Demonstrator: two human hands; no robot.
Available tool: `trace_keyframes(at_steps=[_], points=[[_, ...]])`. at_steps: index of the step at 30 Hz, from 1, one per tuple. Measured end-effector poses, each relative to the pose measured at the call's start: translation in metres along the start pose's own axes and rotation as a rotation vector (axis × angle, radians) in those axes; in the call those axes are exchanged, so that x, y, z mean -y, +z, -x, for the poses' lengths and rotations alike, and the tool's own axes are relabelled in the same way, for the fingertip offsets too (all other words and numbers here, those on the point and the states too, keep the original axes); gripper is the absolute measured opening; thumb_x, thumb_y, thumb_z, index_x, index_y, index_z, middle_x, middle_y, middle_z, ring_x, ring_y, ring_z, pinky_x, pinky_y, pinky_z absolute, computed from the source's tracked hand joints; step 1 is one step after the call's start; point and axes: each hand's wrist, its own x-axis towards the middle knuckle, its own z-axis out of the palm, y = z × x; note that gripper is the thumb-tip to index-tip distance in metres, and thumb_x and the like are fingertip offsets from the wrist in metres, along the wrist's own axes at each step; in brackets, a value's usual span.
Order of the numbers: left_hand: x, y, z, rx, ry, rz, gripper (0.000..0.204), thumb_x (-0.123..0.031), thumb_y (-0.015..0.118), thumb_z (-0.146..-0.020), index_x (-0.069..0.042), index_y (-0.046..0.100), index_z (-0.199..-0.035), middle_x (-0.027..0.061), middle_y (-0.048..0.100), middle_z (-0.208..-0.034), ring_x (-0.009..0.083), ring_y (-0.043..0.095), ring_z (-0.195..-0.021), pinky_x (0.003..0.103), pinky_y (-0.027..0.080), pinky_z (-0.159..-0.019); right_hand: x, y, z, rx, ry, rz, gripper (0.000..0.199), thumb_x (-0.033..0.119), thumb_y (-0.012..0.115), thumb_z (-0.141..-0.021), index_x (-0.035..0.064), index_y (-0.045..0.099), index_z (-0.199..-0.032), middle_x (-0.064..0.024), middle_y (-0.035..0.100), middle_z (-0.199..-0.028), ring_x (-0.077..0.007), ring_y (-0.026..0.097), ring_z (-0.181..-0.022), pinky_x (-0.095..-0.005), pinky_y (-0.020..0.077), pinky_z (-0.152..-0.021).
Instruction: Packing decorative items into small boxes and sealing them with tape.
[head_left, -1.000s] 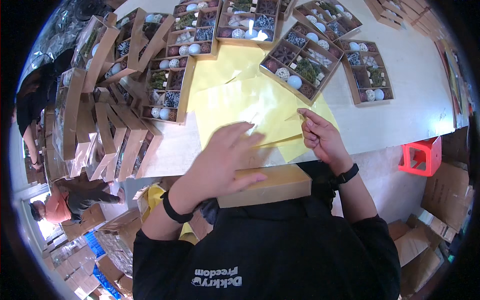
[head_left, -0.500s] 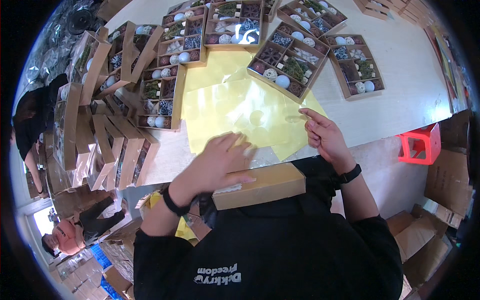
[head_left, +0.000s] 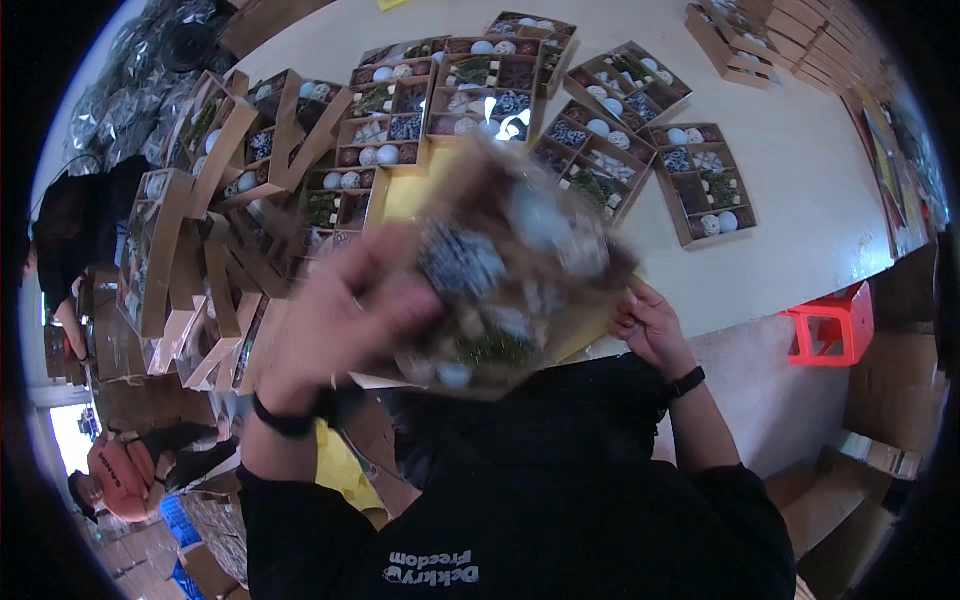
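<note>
My left hand (head_left: pixel 365 310) is closed on the left side of a compartmented box of decorations (head_left: pixel 500 270), lifted and tilted in front of me. Motion blurs the box, but white balls, a frosted pine cone and green moss show in it. Close to the box's right edge is my right hand (head_left: pixel 648 325), fingers curled together. Whether it touches the box, or pinches something small, I cannot tell. Yellow sheets (head_left: pixel 405 195) lie on the table beneath, largely hidden by the box.
Similar filled boxes lie flat on the table, one at the right (head_left: pixel 705 185). More stand on edge in a cluster (head_left: pixel 235 150) at the left. A red stool (head_left: pixel 832 325) is beyond the table's right edge. Other people are at the far left, one in an orange top (head_left: pixel 125 480).
The box has come up from my lap, its filled face turned into view, with my left hand now gripping it. My right hand has dropped lower, its extended finger now curled in.
</note>
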Motion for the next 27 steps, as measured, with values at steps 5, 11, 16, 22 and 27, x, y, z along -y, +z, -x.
trace_keyframes(at_steps=[5, 11, 16, 22, 27], points=[[0.015, -0.074, -0.143, -0.190, 0.006, 0.561, 0.052, -0.047, 0.053, -0.108, -0.002, 0.062, -0.132, 0.0125, 0.073, -0.121, 0.0214, 0.073, -0.103, 0.039, 0.062, -0.093, -0.004, -0.009, -0.010, 0.160, 0.027, -0.181, 0.045, 0.010, 0.061, -0.103, 0.0055, 0.052, -0.147, 0.0017, 0.043, -0.087, -0.0116, 0.041, -0.077, -0.0272, 0.0392, -0.069], [0.171, -0.043, -0.214, -0.505, 0.110, -0.037, 0.045, -0.056, 0.064, -0.100, -0.013, 0.061, -0.112, -0.0012, 0.051, -0.073, 0.0127, 0.048, -0.062, 0.032, 0.044, -0.054, -0.006, -0.007, -0.016, 0.200, 0.017, -0.153, 0.046, 0.010, 0.062, -0.103, 0.0054, 0.052, -0.148, 0.0013, 0.045, -0.088, -0.0115, 0.042, -0.076, -0.0281, 0.0399, -0.070], [0.170, 0.088, -0.220, -0.358, -0.286, -0.603, 0.083, -0.068, 0.076, -0.084, 0.007, 0.065, -0.119, 0.0146, 0.072, -0.103, 0.0257, 0.070, -0.091, 0.035, 0.058, -0.074, -0.006, -0.013, -0.012, 0.170, 0.003, -0.194, 0.047, 0.011, 0.062, -0.103, 0.0051, 0.051, -0.149, 0.0011, 0.047, -0.089, -0.0114, 0.042, -0.076, -0.0286, 0.0399, -0.071], [0.150, 0.080, -0.228, -0.087, -0.286, -0.534, 0.060, -0.052, 0.084, -0.084, 0.006, 0.076, -0.091, 0.0104, 0.075, -0.087, 0.0203, 0.071, -0.079, 0.033, 0.054, -0.068, -0.010, -0.014, -0.014, 0.172, 0.027, -0.191, 0.050, 0.012, 0.060, -0.104, 0.0056, 0.048, -0.152, 0.0022, 0.043, -0.090, -0.0115, 0.040, -0.077, -0.0284, 0.0391, -0.072], [0.138, 0.055, -0.230, -0.028, -0.296, -0.038, 0.036, -0.032, 0.085, -0.089, 0.002, 0.073, -0.097, 0.0032, 0.072, -0.082, 0.0117, 0.064, -0.067, 0.029, 0.050, -0.062, -0.010, -0.014, -0.015, 0.208, 0.013, -0.245, 0.049, 0.012, 0.062, -0.103, 0.0059, 0.050, -0.150, 0.0017, 0.043, -0.090, -0.0120, 0.039, -0.077, -0.0281, 0.0384, -0.071]])
